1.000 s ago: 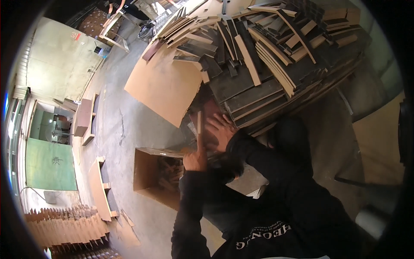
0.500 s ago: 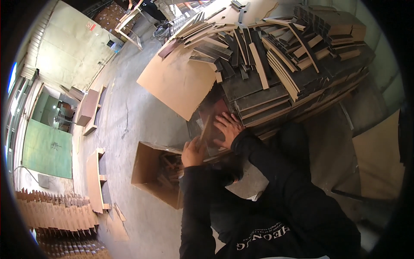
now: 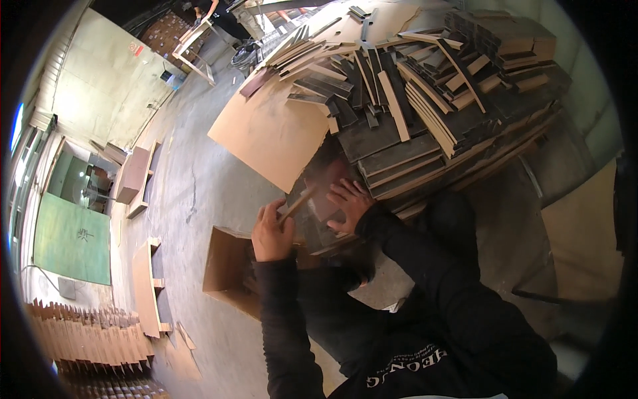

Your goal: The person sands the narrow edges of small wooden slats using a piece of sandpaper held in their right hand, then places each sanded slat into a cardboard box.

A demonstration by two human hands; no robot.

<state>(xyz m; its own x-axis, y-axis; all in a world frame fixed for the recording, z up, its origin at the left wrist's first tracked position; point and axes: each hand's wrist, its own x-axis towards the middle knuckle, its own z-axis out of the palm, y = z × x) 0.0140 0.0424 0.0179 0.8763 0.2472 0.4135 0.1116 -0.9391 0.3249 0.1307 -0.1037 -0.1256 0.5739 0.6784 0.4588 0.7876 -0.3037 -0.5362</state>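
My left hand (image 3: 274, 234) is closed round one end of a thin light-brown strip (image 3: 298, 203), seemingly wood or fibreboard, above the edge of an open cardboard box (image 3: 224, 266). The strip tilts up toward the dusty, reddish-grey work surface (image 3: 320, 193). On that surface lies my right hand (image 3: 350, 205), fingers spread and apart, with nothing visible in it. It is beside a stack of dark boards with pale edges (image 3: 399, 166). My left arm hides much of the box's inside.
Many dark and tan strips (image 3: 395, 100) lie jumbled on the stack. A large tan sheet (image 3: 272, 133) juts out to the left. Low pallets (image 3: 146, 289) and cut cardboard pieces (image 3: 90, 336) stand on the floor at left. Another person (image 3: 226, 20) is far back.
My left hand has moved left, away from my right hand, carrying the strip over the box. My right hand stays almost in place, fingers still spread.
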